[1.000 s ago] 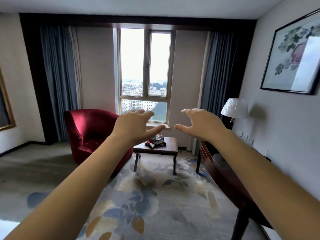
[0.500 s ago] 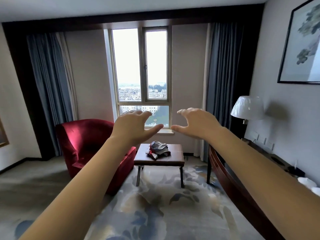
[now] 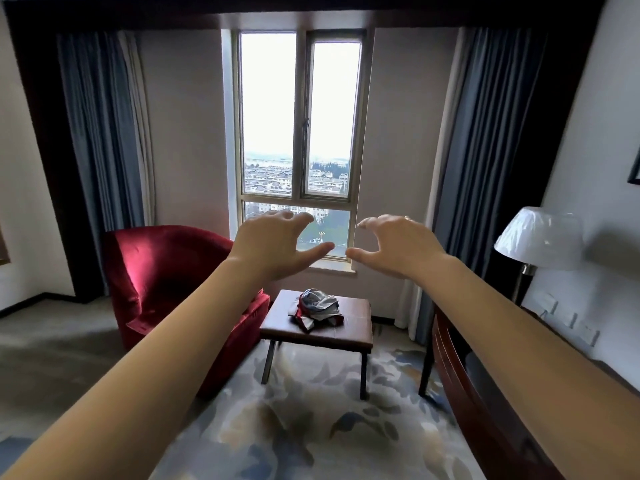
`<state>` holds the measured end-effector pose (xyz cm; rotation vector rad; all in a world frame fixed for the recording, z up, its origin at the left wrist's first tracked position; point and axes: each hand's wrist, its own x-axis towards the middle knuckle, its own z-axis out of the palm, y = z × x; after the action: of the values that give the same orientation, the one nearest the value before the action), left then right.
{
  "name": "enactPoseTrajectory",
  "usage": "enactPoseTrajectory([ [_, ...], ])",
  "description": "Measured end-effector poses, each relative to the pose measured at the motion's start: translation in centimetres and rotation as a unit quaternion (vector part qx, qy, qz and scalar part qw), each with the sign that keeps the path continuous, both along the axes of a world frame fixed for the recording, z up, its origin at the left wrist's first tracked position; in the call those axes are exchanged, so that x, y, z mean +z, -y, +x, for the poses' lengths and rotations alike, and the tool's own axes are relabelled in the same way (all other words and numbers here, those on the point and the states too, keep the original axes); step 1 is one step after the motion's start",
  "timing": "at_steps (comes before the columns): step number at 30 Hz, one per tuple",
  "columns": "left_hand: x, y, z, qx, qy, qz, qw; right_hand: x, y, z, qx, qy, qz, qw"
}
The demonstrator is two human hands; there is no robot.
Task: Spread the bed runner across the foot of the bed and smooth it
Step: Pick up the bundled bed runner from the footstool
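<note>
A bundled cloth in grey, white and red, likely the bed runner (image 3: 316, 308), lies crumpled on a small brown side table (image 3: 349, 336) under the window. Both my arms stretch out ahead at chest height. My left hand (image 3: 273, 245) hangs in the air above and left of the bundle, fingers curled apart, holding nothing. My right hand (image 3: 394, 245) is level with it, just to the right, also spread and holding nothing. The two thumbs nearly meet. No bed is in view.
A red armchair (image 3: 166, 282) stands left of the side table. A dark wooden desk (image 3: 464, 382) runs along the right wall, with a white-shaded lamp (image 3: 538, 239) behind it. A tall window (image 3: 299, 133) and blue curtains fill the far wall. Patterned carpet (image 3: 304, 431) lies ahead.
The view has moved closer to the window and side table and turned a little right. Both hands stay outstretched and spread, holding nothing.
</note>
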<state>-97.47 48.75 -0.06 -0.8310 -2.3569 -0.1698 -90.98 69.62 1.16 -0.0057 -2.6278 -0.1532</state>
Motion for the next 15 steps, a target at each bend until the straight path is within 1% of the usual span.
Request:
enactPoseTrajectory([
  [6, -0.6, -3.5, -9.8, 0.003, -0.013, -0.019, 1.000, -0.5, -3.3, -9.6, 0.002, 0.013, -0.005, 1.000],
  [15, 0.0, -8.3, -25.6, 0.000, -0.026, -0.023, 0.999, 0.5, -8.3, -25.0, -0.006, -0.006, -0.003, 1.000],
])
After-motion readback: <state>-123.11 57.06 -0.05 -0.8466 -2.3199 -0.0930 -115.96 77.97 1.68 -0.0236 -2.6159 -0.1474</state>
